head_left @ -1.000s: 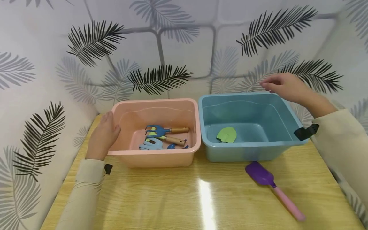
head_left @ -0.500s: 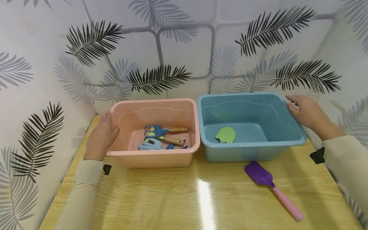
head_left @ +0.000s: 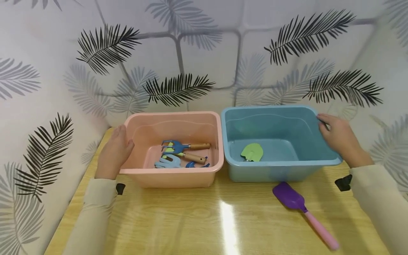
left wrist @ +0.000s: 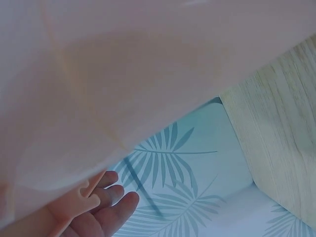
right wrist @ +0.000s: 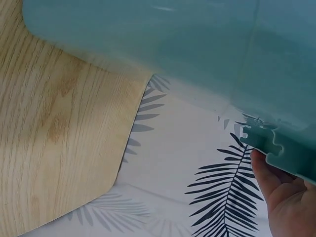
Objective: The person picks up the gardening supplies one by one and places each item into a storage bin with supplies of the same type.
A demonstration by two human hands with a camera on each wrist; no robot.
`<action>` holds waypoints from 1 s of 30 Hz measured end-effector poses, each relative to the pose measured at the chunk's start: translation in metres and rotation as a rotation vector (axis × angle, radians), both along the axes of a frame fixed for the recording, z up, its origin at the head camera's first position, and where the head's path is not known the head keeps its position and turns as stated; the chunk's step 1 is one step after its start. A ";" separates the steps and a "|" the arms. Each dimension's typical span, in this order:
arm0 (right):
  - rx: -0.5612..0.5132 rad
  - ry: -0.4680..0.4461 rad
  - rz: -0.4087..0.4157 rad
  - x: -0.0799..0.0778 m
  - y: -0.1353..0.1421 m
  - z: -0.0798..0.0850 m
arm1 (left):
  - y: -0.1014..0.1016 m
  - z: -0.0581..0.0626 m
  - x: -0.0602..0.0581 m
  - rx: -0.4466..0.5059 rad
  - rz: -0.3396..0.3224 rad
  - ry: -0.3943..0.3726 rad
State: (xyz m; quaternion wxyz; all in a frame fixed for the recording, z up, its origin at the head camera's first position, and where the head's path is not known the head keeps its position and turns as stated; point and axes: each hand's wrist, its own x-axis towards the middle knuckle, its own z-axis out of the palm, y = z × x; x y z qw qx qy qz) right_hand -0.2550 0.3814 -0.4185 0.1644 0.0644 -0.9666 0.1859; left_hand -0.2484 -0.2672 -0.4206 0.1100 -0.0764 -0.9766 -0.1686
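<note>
My left hand (head_left: pixel 113 153) grips the left rim of a pink plastic basin (head_left: pixel 173 180), thumb on the inner side. In the left wrist view, its fingers (left wrist: pixel 114 213) curl beneath the rim's lip. My right hand (head_left: pixel 341 139) holds the right rim of a blue plastic basin (head_left: pixel 264 173); its fingers (right wrist: pixel 266 177) show under the rim in the right wrist view. In the pink basin lie a blue hand fork (head_left: pixel 175 146), a light blue rake head (head_left: pixel 169 162) and other small wooden-handled garden tools. A green leaf-shaped shovel head (head_left: pixel 253 152) lies in the blue basin.
A purple scoop with a pink handle (head_left: pixel 320 229) lies on the wooden table (head_left: pixel 178 216) in front of the blue basin. The basins stand side by side, close together. Leaf-patterned cloth (head_left: pixel 210 53) hangs behind and at the sides.
My right hand has come down from above the blue basin's back right corner and taken hold of its right rim. The left hand stays on the pink basin's rim.
</note>
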 end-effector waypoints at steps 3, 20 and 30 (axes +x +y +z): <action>-0.014 -0.017 -0.012 0.004 0.002 -0.001 | 0.002 0.002 -0.002 -0.014 -0.019 0.023; -0.032 -0.026 -0.044 0.002 0.000 0.004 | -0.007 0.028 -0.008 0.101 -0.145 -0.091; -0.048 -0.036 -0.057 0.005 -0.001 0.000 | 0.060 0.066 0.037 0.111 -0.458 0.139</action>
